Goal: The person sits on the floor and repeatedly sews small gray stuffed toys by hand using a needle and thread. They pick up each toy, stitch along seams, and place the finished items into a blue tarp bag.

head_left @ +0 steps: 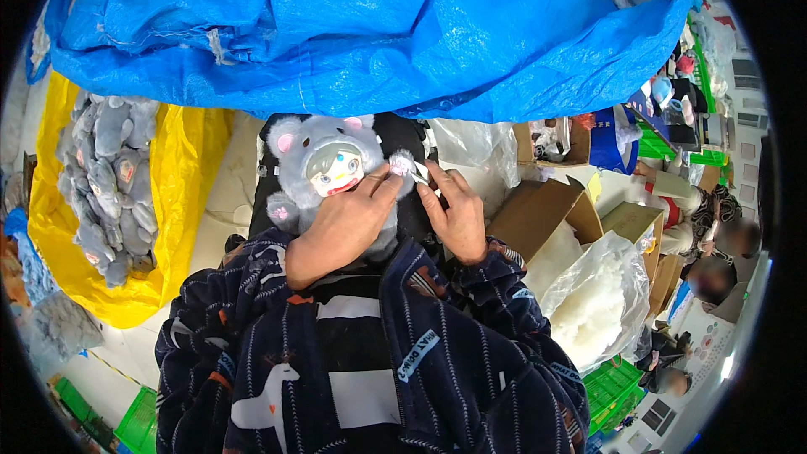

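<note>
one grey plush bear-hooded doll point(334, 171), eleven o'clock of centre; left hand point(346, 217) grasping its furry pink-padded paw point(400, 163), three o'clock; right hand point(455, 212) pinching slim pale tool point(419, 176); seemingly paw-detailing, next needing steady hold

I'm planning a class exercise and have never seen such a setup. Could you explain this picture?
There is no machine: these are a person's bare hands, seen from a wide fisheye camera worn on the head, looking down. A grey plush toy lies face-up on a dark surface. The left hand lies across it, fingers near its paw; the right hand seems to hold a small pale item, too small to identify. Nearby are a blue sheet and a yellow bag of plush pieces.
</note>
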The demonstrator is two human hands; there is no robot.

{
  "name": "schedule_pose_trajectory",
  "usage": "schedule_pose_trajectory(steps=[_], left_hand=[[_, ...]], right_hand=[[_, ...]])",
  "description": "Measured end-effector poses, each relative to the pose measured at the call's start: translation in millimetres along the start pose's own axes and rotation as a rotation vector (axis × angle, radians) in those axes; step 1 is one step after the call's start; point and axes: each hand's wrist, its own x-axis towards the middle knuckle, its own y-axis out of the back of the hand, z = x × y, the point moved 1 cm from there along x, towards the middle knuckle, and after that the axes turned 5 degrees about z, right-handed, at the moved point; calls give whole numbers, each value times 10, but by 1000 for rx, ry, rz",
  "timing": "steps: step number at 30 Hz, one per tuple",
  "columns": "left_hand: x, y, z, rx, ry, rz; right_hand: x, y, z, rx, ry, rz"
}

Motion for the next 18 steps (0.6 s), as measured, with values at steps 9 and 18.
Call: schedule_pose_trajectory(steps=[9, 18], left_hand=[[-9, -56, -30, 15, -41, 34], [-18, -3, -6, 29, 28, -53]], right_hand=[[-24, -221, 74, 196, -34, 117], [159, 7, 61, -29, 200, -29]])
